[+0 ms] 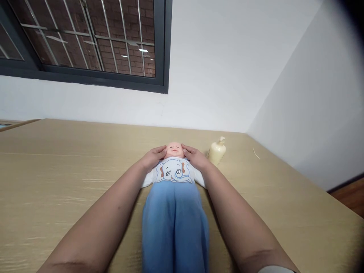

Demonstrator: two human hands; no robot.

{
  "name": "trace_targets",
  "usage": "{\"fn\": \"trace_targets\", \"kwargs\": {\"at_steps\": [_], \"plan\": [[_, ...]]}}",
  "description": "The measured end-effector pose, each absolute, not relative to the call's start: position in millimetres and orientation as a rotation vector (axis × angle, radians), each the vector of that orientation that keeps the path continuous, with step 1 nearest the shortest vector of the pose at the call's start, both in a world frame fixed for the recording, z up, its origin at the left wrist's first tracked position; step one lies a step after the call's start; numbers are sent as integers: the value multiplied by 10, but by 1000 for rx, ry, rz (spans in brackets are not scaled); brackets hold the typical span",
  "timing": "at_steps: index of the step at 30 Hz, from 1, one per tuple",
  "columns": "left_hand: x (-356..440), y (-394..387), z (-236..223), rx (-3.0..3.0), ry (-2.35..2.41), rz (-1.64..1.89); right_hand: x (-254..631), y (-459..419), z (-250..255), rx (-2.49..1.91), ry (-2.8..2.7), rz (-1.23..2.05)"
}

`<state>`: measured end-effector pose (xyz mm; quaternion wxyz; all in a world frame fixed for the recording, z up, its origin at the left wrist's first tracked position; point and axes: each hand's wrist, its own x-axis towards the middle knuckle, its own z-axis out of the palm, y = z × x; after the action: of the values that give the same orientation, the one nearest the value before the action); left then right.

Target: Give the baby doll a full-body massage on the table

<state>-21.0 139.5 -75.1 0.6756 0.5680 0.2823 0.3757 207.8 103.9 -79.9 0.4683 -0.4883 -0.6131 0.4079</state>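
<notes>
Closest to you, your forearms (pixel 99 220) reach forward on either side of the doll (pixel 174 195), which lies face up on the tabletop (pixel 71 182), blue trousers (pixel 174 227) toward you. Beyond them comes its white shirt (pixel 170 165) with an elephant face (pixel 174 175) on the front, the sleeves partly hidden by your arms. Your left hand (pixel 155 156) touches one side of the doll's head (pixel 174 148) and your right hand (pixel 195 156) the other, so the head sits between them. Both hands are open, fingers extended and lightly curved, not clenched. Just right of your right hand stands a cream pump bottle (pixel 217 151); farther right lies a thin pale strip (pixel 256 153). Behind rises the white wall (pixel 210 76), with a barred window (pixel 85 38) toward the left.
</notes>
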Motion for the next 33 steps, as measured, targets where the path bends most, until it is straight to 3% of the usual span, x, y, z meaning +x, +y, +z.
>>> {"fn": "trace_targets", "kwargs": {"at_steps": [14, 33], "plan": [[-168, 1342, -631, 1751, 904, 873, 1942, 913, -644, -1384, -1509, 929], [-134, 1409, -778, 1190, 692, 936, 2133, 1136, -890, -1286, -1581, 819]]}}
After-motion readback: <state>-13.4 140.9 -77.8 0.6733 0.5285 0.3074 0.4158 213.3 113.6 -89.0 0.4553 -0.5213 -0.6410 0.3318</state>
